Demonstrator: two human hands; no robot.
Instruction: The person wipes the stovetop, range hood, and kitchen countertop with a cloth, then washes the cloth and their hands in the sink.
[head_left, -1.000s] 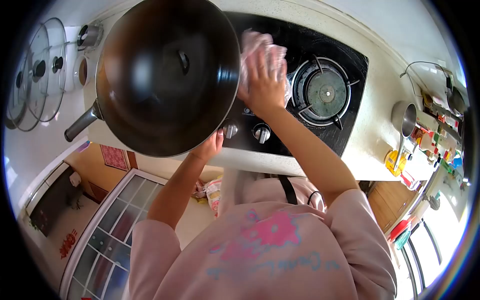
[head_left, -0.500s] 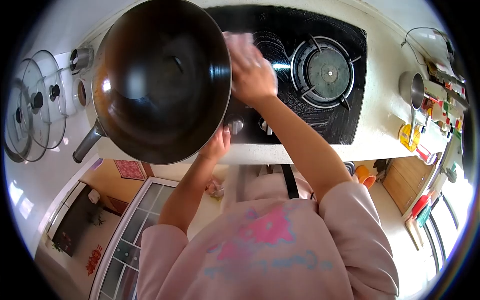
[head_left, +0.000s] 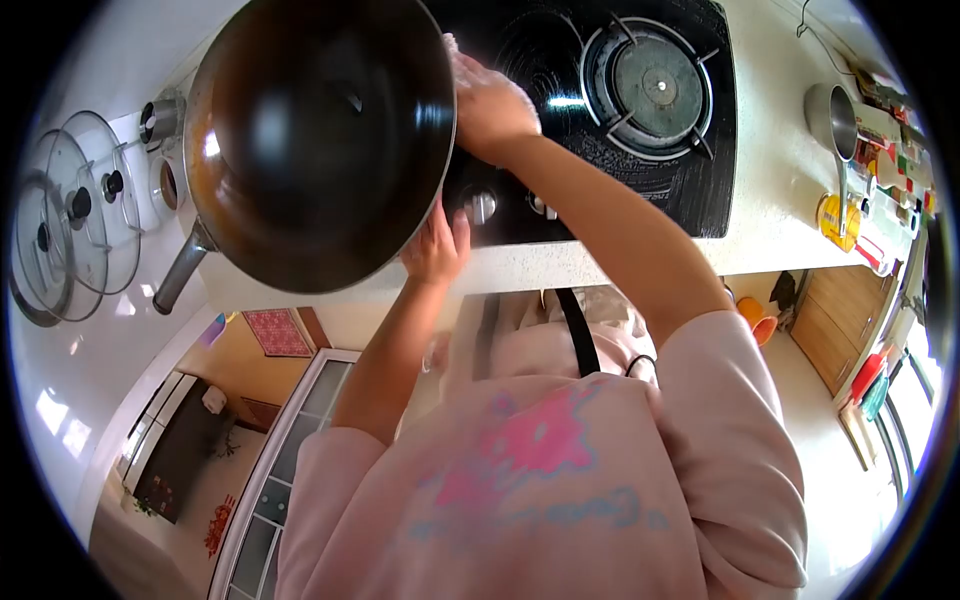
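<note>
A large dark wok [head_left: 320, 150], its handle [head_left: 182, 268] pointing to the lower left, covers the left part of the black gas stove [head_left: 560, 195]. My left hand [head_left: 437, 245] is at the wok's lower right edge, thumb showing and the other fingers partly hidden beneath the rim, supporting it. Right of the wok, my right hand [head_left: 493, 112] presses a pale cloth [head_left: 450, 45] against the stovetop; the wok and my hand hide most of the cloth. White smears mark the black glass around it.
The right burner [head_left: 657, 88] has a metal pan support. Two stove knobs [head_left: 482, 207] face the front edge. A saucepan [head_left: 832, 120] and a yellow-labelled bottle [head_left: 838, 222] are at the right; glass lids [head_left: 100, 200] hang on the left wall.
My right hand has shifted with the cloth, closer against the wok's right edge. The view has tilted, so the stove sits higher. My left hand stays at the wok's rim.
</note>
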